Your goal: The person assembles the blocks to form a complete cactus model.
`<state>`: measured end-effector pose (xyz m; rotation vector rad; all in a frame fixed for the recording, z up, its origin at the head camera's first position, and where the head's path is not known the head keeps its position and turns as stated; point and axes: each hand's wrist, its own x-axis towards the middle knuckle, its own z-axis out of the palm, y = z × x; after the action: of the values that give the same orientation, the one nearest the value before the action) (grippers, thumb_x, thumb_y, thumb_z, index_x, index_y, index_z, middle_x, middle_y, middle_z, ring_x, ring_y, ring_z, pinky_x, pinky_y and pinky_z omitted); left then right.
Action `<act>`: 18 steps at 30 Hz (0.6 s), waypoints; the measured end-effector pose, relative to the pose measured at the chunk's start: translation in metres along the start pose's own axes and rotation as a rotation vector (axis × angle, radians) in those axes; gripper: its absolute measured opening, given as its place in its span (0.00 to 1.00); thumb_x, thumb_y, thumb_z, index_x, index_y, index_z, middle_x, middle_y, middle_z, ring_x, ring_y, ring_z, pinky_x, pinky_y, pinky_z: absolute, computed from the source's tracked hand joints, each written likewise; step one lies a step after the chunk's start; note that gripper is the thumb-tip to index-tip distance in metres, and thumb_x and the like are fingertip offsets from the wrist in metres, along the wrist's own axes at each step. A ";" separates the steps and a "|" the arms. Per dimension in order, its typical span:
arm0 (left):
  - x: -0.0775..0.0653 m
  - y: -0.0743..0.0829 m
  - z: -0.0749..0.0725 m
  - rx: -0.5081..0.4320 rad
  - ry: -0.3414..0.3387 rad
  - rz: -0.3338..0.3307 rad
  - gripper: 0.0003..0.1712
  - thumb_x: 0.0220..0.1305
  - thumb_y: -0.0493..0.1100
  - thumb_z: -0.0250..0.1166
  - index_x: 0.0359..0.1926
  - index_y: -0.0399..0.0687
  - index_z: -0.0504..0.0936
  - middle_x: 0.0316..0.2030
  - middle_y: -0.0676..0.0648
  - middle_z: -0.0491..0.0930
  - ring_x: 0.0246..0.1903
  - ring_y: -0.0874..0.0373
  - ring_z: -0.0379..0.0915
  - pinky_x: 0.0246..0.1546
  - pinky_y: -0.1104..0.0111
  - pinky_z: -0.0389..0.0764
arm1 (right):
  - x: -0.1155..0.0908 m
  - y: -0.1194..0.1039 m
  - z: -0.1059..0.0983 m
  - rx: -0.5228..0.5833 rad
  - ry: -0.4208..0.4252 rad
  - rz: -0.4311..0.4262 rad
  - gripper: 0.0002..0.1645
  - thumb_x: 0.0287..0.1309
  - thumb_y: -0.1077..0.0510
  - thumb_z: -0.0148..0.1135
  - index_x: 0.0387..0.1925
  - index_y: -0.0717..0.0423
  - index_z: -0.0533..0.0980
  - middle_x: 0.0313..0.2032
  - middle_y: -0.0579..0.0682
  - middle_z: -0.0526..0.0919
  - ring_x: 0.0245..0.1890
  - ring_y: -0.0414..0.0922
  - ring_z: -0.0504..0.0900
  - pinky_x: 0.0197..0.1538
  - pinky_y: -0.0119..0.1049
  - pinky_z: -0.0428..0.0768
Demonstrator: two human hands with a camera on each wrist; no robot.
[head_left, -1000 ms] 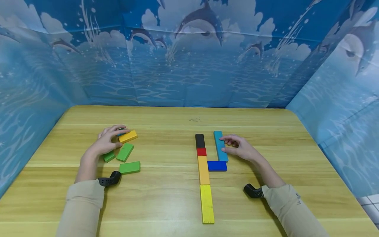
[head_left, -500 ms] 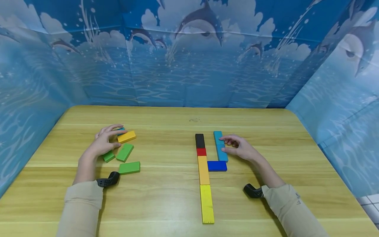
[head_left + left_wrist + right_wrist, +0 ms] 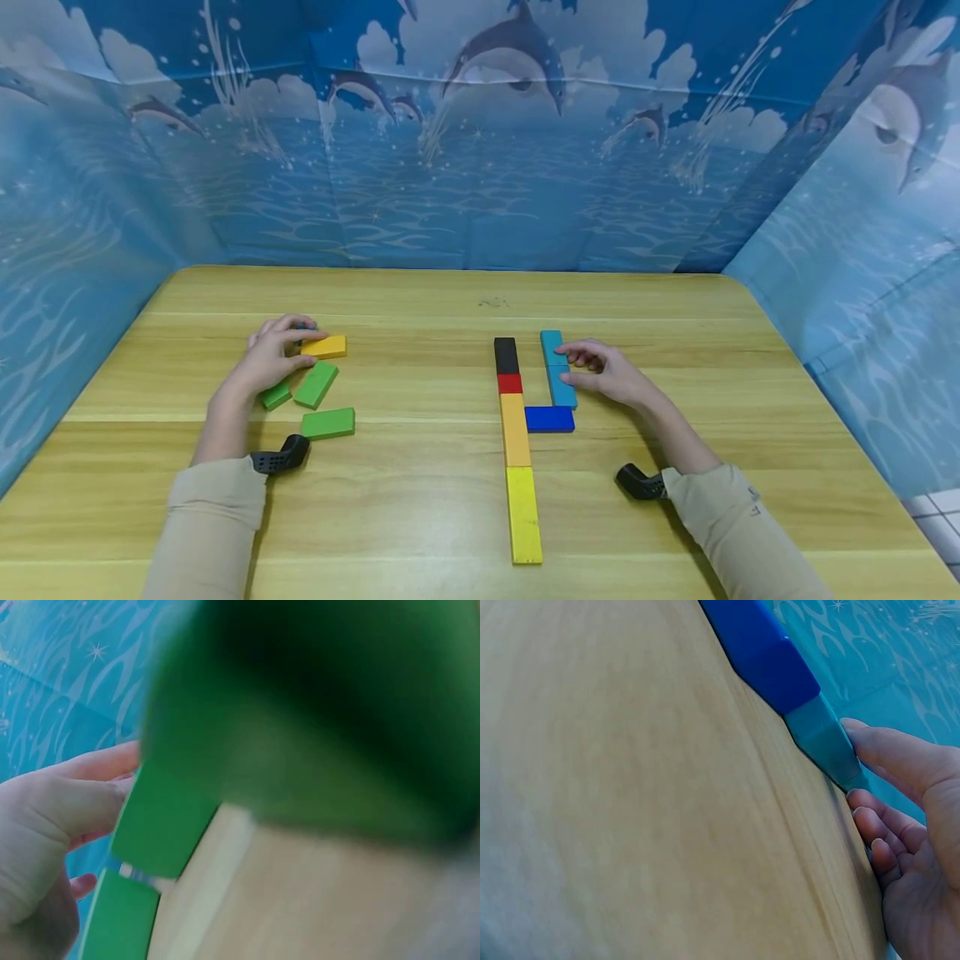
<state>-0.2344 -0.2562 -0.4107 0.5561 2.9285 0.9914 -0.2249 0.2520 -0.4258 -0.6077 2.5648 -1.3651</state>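
Observation:
At the left of the table, my left hand pinches a yellow-orange block between thumb and fingers. A blue block shows partly beneath those fingers. Close to the wrist lie green blocks, one angled and another half covered by the hand. In the left wrist view, green blocks hide the fingertips. Over on the right, the thumb and index finger of my right hand rest on two light blue blocks set end to end; its other fingers bend loosely. A dark blue block adjoins their near end.
A column joins a black block, a red block, an orange block and a long yellow block. Another green block lies nearer the left wrist's black camera. Dolphin-print cloth borders the wooden table.
My left hand has shifted slightly left and back, its thumb now against the yellow-orange block's near side. That block has turned from slanted to nearly level. My right hand has stayed still.

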 end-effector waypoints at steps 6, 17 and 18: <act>0.002 0.004 0.007 0.013 0.054 0.006 0.21 0.54 0.34 0.66 0.50 0.38 0.78 0.48 0.39 0.69 0.50 0.40 0.57 0.53 0.43 0.47 | 0.000 0.001 0.000 -0.002 0.000 0.009 0.24 0.55 0.56 0.63 0.53 0.58 0.72 0.39 0.55 0.71 0.38 0.49 0.65 0.38 0.33 0.66; 0.005 0.010 0.015 -0.029 0.062 -0.026 0.26 0.53 0.42 0.68 0.53 0.35 0.76 0.38 0.43 0.71 0.35 0.51 0.66 0.37 0.61 0.69 | 0.000 0.001 0.000 0.011 0.003 0.003 0.24 0.54 0.57 0.63 0.53 0.58 0.72 0.39 0.55 0.71 0.37 0.50 0.65 0.38 0.33 0.65; 0.004 0.011 0.015 -0.029 0.053 -0.033 0.26 0.54 0.43 0.67 0.53 0.35 0.75 0.38 0.43 0.71 0.34 0.52 0.65 0.35 0.61 0.70 | 0.000 0.001 0.000 0.009 0.003 0.002 0.24 0.54 0.57 0.63 0.53 0.57 0.72 0.39 0.55 0.70 0.37 0.50 0.65 0.38 0.33 0.65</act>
<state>-0.2332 -0.2382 -0.4158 0.4866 2.9533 1.0598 -0.2252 0.2522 -0.4271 -0.6017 2.5595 -1.3771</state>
